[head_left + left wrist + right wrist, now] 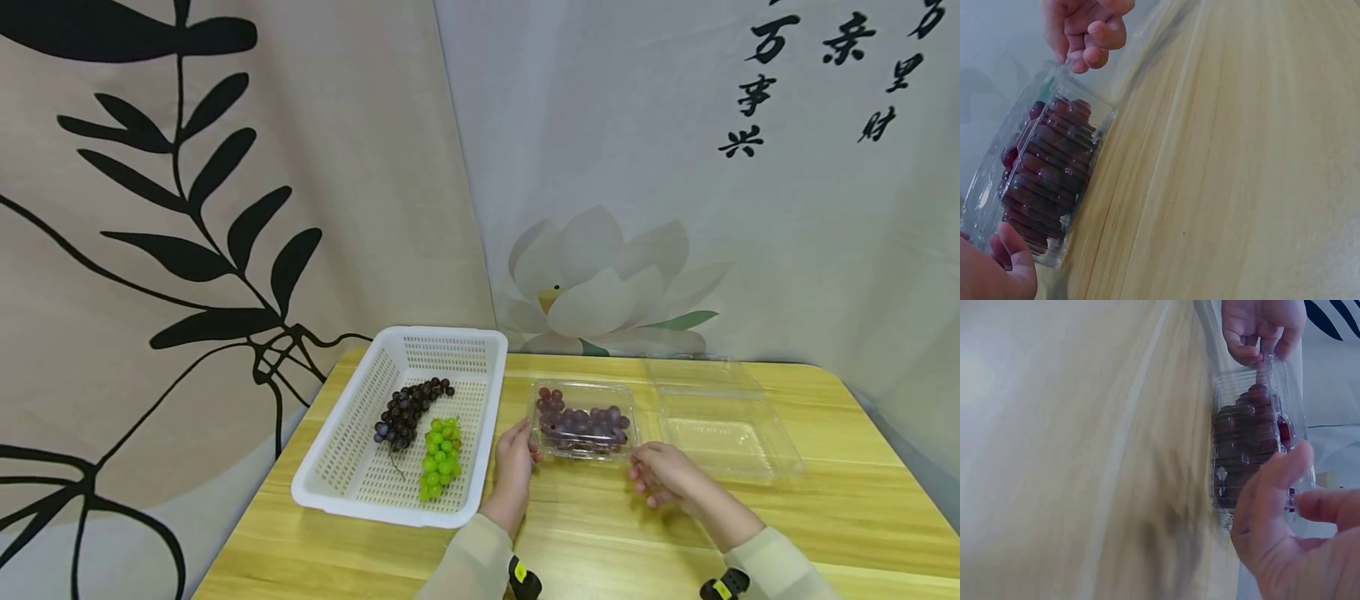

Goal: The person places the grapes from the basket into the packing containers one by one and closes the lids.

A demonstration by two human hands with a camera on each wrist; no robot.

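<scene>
A clear plastic clamshell box (587,450) holds a bunch of dark red grapes (581,425), its lid lying over them. My left hand (514,457) grips the box's left end, its thumb (1015,247) against the side. At the opposite end, my right hand (663,471) has thumb and index finger at the front right corner rim, its other fingers hanging loosely curled. The right wrist view shows that thumb (1319,505) bent in toward the rim, with the left hand (1263,328) pinching the far edge.
Left of the box stands a white plastic basket (492,417) with black grapes (408,412) and green grapes (441,458) in it. An open clear plastic box (723,442) lies on the right of the wooden table (600,533). Printed cloth (375,167) hangs behind.
</scene>
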